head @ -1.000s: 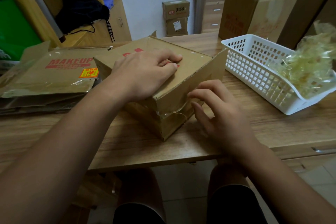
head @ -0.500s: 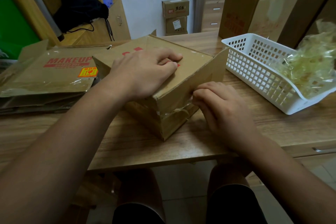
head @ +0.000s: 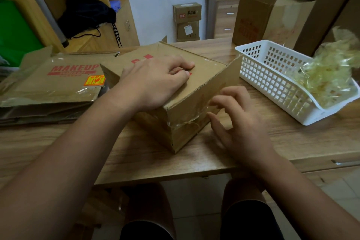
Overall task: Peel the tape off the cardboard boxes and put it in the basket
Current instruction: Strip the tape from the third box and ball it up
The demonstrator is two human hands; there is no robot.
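My right hand (head: 240, 122) hovers with its fingers (head: 220, 101) spread and loosely bent, gripping nothing; the thumb tip sits just beside the wrinkled clear tape strip (head: 187, 122) that crosses the near corner of the brown cardboard box (head: 206, 68); my left hand (head: 155, 82) lies palm-down on the box's lid, fingers slightly bent, tips pressing the cardboard (I cannot tell whether they pinch anything); the box's near corner stands back from the front edge of the wooden table (head: 136, 154); a narrow gap of tabletop separates its raised side flap from the white plastic lattice basket (head: 272, 84), which holds a crumpled wad of yellowish peeled tape (head: 327, 76); flattened cardboard printed MAKEUP (head: 58, 85) lies to my left.
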